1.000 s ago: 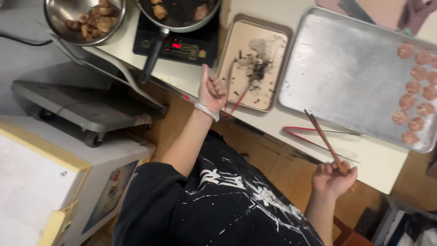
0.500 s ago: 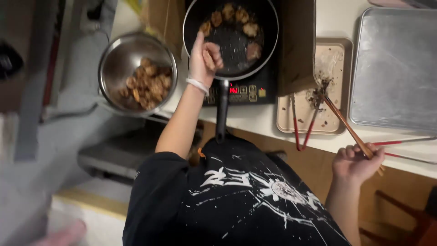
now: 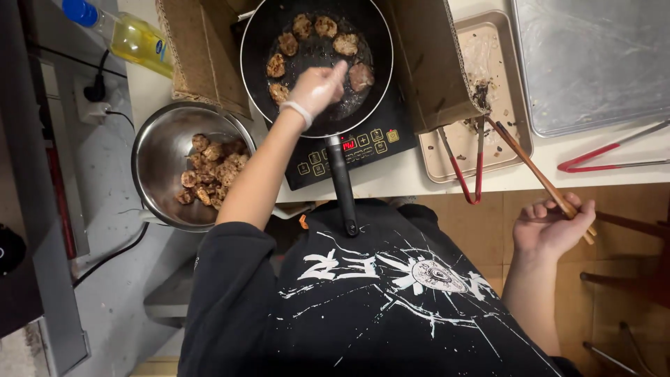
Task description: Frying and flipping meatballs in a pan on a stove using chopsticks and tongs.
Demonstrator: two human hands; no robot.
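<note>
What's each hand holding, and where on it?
Right hand grips the chopsticks at their upper ends. Left hand is over the pan, fingertips at a meat piece; grip unclear.

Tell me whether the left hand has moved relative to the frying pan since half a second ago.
Yes. The left hand was at the frying pan's near rim above the handle; now it reaches further in over the pan, fingertips by a meat piece.

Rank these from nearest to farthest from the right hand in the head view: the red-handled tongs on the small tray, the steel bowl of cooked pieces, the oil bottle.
Measured from the right hand, which holds chopsticks:
1. Red-handled tongs, up and to the left, on the small tray.
2. Steel bowl, far left, past the pan's handle.
3. Oil bottle, top left corner, farthest.
</note>
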